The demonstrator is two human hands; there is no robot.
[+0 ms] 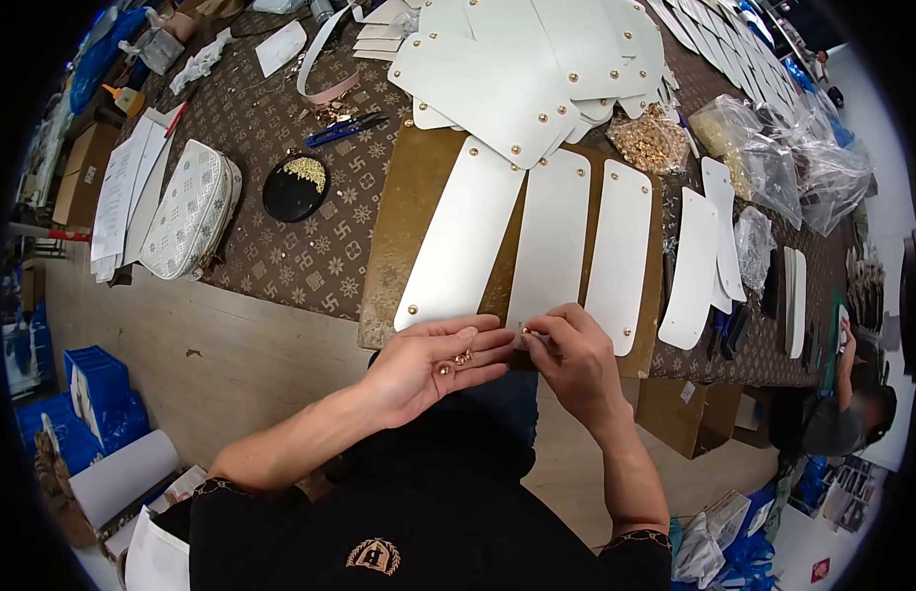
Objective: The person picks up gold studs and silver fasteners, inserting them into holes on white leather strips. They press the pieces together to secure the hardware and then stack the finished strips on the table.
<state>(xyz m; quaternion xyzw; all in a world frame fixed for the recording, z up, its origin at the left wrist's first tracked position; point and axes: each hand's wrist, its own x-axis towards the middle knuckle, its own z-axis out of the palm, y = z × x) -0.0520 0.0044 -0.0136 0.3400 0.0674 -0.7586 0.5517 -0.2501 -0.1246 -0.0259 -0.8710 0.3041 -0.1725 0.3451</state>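
Left hand (433, 366) lies palm up, open, cupping gold studs (458, 361); right hand (573, 357) pinches a stud at the near edge of the middle white panel (550, 241) on the brass board (399, 217).

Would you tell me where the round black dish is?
Head view, left: round black dish sits between the white quilted pouch and the gold board.

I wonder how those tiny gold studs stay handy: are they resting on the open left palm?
Touching. The head view shows the gold studs lying directly on the upturned left hand, by the base of its fingers, no gap.
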